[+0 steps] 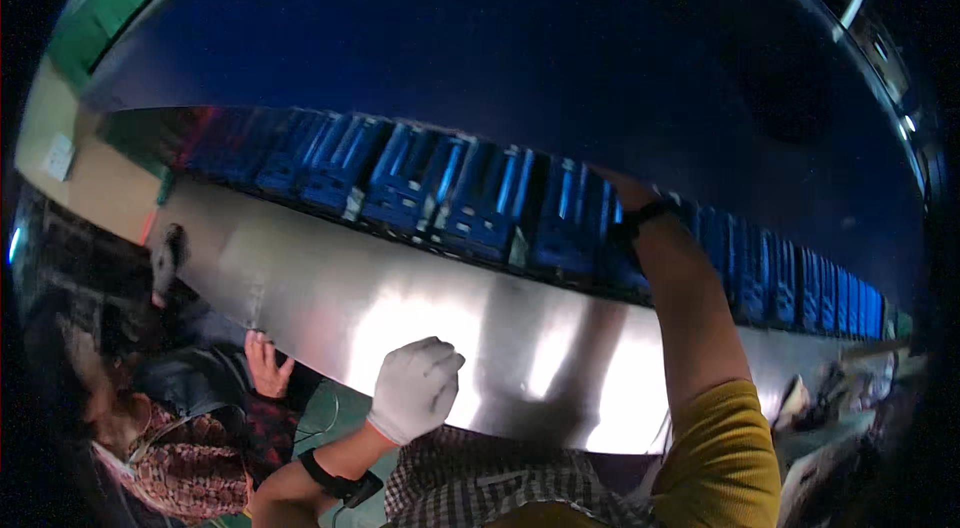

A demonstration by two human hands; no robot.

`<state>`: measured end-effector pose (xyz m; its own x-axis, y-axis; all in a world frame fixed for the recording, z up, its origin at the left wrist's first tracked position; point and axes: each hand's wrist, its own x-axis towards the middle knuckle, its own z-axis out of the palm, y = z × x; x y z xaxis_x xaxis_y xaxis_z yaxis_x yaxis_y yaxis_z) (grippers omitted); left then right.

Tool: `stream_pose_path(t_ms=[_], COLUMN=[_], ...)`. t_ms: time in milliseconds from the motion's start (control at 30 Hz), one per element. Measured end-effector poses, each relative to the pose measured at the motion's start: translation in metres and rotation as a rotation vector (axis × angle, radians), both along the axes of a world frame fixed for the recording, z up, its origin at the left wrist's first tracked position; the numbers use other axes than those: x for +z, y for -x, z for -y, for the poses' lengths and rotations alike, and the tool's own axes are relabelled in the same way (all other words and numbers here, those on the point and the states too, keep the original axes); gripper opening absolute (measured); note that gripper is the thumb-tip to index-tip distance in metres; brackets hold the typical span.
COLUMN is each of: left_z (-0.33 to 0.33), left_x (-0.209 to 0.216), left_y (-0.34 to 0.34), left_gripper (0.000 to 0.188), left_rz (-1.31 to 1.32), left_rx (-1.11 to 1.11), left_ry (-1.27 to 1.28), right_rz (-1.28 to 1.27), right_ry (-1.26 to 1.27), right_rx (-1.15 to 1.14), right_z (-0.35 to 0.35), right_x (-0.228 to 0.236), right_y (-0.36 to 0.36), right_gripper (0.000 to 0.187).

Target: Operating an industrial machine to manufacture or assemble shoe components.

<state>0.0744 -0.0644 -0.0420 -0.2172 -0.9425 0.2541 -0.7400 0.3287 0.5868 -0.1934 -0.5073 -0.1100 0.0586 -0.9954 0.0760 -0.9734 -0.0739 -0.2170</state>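
My left hand (417,390), in a white glove with a dark band on the wrist, hovers over the near edge of a shiny metal surface (330,268). Its fingers are curled in, and whatever may be inside them is hidden. My right arm (690,298), yellow sleeve and black wristband, stretches forward across the metal to a long row of blue ribbed blocks (480,198). The right hand (628,193) reaches among them under the edge of a large dark blue panel (480,48); its fingers are hidden.
At the lower left sits another person (190,448) in patterned clothing, one bare hand (267,365) at the metal edge. Farther left is a second, dark figure (80,348). Assorted items (830,408) lie at the right end. A green frame (120,13) stands at the upper left.
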Motion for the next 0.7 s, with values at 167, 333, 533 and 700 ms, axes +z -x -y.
stream_pose_path(t_ms=[167,333,533,700], left_z=[-0.007,-0.011,-0.009,-0.01], left_x=[0.003,0.0,0.003,0.0], left_y=[0.004,0.005,-0.001,0.006], left_gripper=[0.024,0.026,0.028,0.029], left_rz=[0.062,0.098,0.111,0.087], left_rx=[0.011,0.057,-0.04,0.06], left_ry=[-0.046,0.177,-0.014,0.215], right_rz=[-0.005,-0.052,-0.185,-0.086], right_ry=[0.055,0.035,-0.123,-0.302], right_rx=[-0.025,-0.044,0.197,0.293], right_z=[0.009,-0.017,-0.097,-0.141], right_x=[0.002,-0.003,0.014,0.049], right_y=[0.013,0.027,0.045,0.067], right_gripper=[0.061,0.065,0.066,0.057])
